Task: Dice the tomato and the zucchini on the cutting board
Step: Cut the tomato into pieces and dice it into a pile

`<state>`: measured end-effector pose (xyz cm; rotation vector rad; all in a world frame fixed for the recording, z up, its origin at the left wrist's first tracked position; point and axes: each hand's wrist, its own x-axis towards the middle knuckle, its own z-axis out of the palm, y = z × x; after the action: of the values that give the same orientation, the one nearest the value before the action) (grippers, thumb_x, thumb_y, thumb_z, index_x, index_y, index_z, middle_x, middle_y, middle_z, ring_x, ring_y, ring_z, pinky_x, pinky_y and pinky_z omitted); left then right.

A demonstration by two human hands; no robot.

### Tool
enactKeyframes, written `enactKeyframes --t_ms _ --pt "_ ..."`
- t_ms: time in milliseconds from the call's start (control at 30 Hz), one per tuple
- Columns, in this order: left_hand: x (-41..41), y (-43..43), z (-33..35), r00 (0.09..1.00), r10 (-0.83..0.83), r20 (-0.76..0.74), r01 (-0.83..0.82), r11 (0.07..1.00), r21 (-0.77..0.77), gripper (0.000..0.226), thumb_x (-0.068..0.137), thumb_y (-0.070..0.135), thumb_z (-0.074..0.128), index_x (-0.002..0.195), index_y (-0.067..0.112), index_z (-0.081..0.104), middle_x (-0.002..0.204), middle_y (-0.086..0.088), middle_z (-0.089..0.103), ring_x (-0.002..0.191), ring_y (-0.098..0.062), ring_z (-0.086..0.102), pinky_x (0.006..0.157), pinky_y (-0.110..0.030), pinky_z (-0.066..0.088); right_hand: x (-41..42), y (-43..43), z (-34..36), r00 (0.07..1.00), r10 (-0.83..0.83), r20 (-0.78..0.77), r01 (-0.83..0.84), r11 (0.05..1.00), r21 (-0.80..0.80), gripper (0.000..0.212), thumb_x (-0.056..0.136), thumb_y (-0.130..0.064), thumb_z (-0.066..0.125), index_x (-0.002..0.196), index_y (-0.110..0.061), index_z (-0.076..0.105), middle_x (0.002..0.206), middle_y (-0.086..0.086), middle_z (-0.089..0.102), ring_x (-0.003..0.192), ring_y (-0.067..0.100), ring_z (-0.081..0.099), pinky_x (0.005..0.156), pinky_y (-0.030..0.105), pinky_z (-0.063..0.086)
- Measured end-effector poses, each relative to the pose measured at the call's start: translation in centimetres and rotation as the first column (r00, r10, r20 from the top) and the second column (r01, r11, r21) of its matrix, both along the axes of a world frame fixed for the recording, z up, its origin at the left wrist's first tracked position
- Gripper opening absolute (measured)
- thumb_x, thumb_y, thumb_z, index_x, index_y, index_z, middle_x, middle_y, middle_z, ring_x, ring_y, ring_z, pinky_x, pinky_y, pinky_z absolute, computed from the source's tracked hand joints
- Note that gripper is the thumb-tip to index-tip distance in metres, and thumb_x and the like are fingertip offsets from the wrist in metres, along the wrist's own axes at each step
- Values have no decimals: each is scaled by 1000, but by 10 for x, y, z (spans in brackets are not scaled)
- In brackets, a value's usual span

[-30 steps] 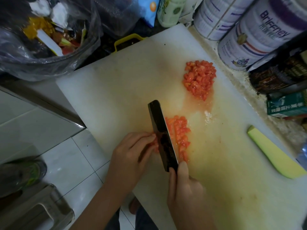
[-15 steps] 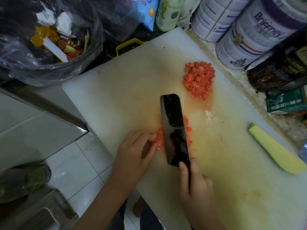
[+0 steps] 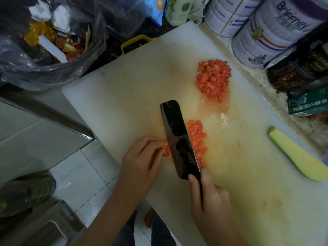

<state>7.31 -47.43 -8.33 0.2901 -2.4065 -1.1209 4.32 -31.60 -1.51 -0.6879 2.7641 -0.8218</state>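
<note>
White plastic board (image 3: 134,89), wet; R hand (image 3: 210,201) grips dark cleaver (image 3: 179,141).

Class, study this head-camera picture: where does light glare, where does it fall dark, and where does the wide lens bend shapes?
Head view throughout: glare sparkles on the wet cutting board beside the near tomato dice; the cleaver blade reads almost black; the plastic bag at top left sinks into shadow; the tins at top right lean and bulge from lens distortion.

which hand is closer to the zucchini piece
Right. The right hand, gripping the cleaver, is left of the zucchini piece; the left hand sits farther left, beyond the cleaver, holding tomato.
</note>
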Motion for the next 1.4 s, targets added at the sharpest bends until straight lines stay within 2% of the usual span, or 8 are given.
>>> enactKeyframes --t_ms 167,300,533,600,733,900,1233,1400 --pt "-2 -2 -1 1000 0 15 0 999 47 18 89 15 60 98 4 72 98 -6 67 93 -12 63 86 -19 51 5 -10 -2 999 4 42 -9 991 134 33 101 -40 23 94 -15 42 44 -12 28 23 12 36 37 10 3" --pt "-2 -3 1 999 -13 37 9 995 98 18 89 16 59 95 4 72 98 -5 67 93 -11 63 85 -18 51 -8 -31 -3 999 -33 29 26 978 206 22 94 -30 37 92 -12 48 45 -15 29 25 8 27 32 8 3" --pt "-2 -5 2 998 -9 65 4 996 85 13 88 11 65 95 4 73 96 -3 67 87 -11 64 79 -22 54 -39 -38 -2 975 -132 178 133 991 4 42 97 -43 33 121 -13 48 67 -8 43 53 6 42 49 20 33" --pt "-2 -7 3 998 -4 63 1 999 50 17 89 14 63 99 5 74 96 -2 66 86 -8 61 80 -15 50 -29 -26 6 977 -124 174 132 991 -36 48 94 -48 28 116 -12 50 60 -5 45 49 12 44 43 19 30" --pt "-1 -9 3 996 18 85 -21 999 34 23 91 20 60 102 6 73 95 -2 67 85 -7 61 81 -12 49 -1 -10 10 998 -60 -36 62 998 33 15 96 -25 51 102 -12 53 43 -10 26 42 21 39 37 7 23" --pt "-2 -8 8 996 21 89 -31 994 105 18 90 22 60 95 9 72 91 1 67 82 -2 59 78 -7 48 12 -11 -4 997 -44 56 40 996 75 24 100 -43 28 94 -24 41 44 -11 31 29 8 35 34 15 17" --pt "-5 -11 11 994 25 109 -35 995 88 7 81 4 72 84 10 70 84 1 66 72 -3 60 68 -17 51 3 -40 -3 998 -62 22 56 975 214 14 93 -28 43 85 -16 42 45 -15 21 22 7 26 31 9 3" --pt "-6 -10 11 986 29 166 -43 996 83 14 79 -1 75 85 10 70 83 1 66 67 -8 60 64 -20 50 -41 -63 -1 996 -63 56 58 994 90 12 100 -22 46 101 -12 52 55 -14 32 42 9 40 40 27 32"
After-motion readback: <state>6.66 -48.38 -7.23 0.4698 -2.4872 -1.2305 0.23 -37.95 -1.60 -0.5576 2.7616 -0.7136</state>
